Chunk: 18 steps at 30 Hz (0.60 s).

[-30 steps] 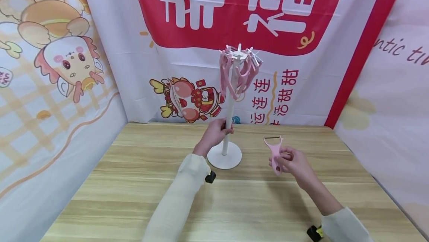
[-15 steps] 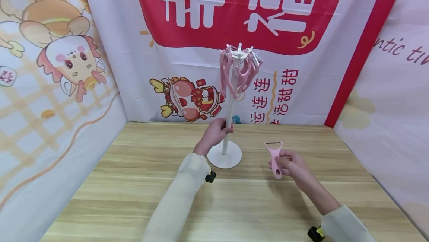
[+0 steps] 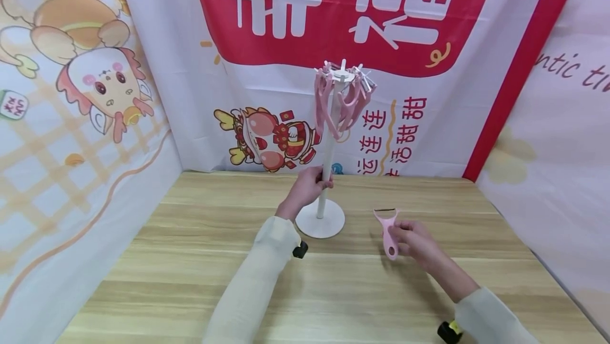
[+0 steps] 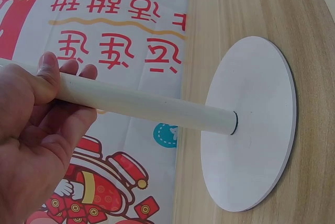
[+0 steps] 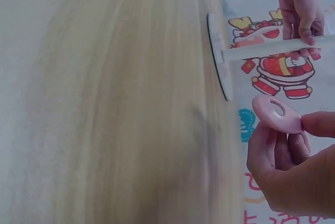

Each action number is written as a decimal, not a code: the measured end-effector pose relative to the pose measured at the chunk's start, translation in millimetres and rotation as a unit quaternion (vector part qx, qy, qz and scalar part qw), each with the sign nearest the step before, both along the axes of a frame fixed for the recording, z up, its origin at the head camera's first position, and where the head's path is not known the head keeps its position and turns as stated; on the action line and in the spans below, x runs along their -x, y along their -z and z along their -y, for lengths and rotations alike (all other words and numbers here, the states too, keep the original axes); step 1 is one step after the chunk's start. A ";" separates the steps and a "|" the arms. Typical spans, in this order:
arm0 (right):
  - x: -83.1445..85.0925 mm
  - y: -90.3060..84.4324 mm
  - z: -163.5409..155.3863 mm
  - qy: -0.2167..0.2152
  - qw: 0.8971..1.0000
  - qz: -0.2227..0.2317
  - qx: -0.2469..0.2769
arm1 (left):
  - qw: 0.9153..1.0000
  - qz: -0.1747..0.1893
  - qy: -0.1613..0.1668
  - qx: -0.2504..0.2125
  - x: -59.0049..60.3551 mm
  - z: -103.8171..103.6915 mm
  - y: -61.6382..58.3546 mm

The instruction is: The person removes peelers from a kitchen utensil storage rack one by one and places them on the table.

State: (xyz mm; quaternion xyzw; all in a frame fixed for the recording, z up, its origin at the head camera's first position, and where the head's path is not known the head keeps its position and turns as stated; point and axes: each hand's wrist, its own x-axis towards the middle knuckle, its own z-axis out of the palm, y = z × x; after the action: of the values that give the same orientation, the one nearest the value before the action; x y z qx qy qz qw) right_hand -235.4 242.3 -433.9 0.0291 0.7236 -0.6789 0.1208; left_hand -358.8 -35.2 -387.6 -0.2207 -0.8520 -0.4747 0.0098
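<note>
My left hand [image 3: 307,185] grips the white pole of a stand [image 3: 329,153] partway up, thumb and fingers round it in the left wrist view. The stand's round white base [image 4: 251,150] sits on the table. Pink utensils [image 3: 350,106] hang from short pegs at the top. To the right of the stand, my right hand [image 3: 415,239] pinches a pink peeler [image 3: 388,233] by its handle, blade end up and away from me. In the right wrist view the handle's end with its hole [image 5: 276,111] shows, while the blade is hidden.
The wood-grain table [image 3: 200,280] reaches back to a printed cloth [image 3: 267,84] hanging close behind the stand. More printed cloth hangs along the left side [image 3: 95,174] and the right side [image 3: 548,174]. Black wrist cameras show at both cuffs.
My right hand has lowered a little toward me, and the peeler has tilted so that its handle end shows more. My left hand keeps its grip on the pole.
</note>
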 end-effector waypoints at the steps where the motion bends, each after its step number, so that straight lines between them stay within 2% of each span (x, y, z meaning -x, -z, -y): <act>1: 0.2 1.8 0.0 -0.003 1.000 0.000 0.000 | 1.000 0.001 -0.001 0.001 0.0 0.1 -0.1; 8: 3.2 14.0 1.3 -0.018 1.000 0.000 0.007 | 1.000 0.005 0.001 0.007 -0.2 0.2 -0.2; 18: 7.8 21.6 5.8 -0.003 0.998 0.026 -0.053 | 1.000 0.001 0.003 0.003 1.0 1.3 -0.7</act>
State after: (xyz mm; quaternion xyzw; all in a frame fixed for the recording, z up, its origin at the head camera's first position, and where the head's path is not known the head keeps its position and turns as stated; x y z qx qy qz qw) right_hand -243.2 236.4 -455.5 0.0515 0.7555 -0.6380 0.1397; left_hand -359.8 -36.5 -386.9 -0.2226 -0.8528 -0.4724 0.0067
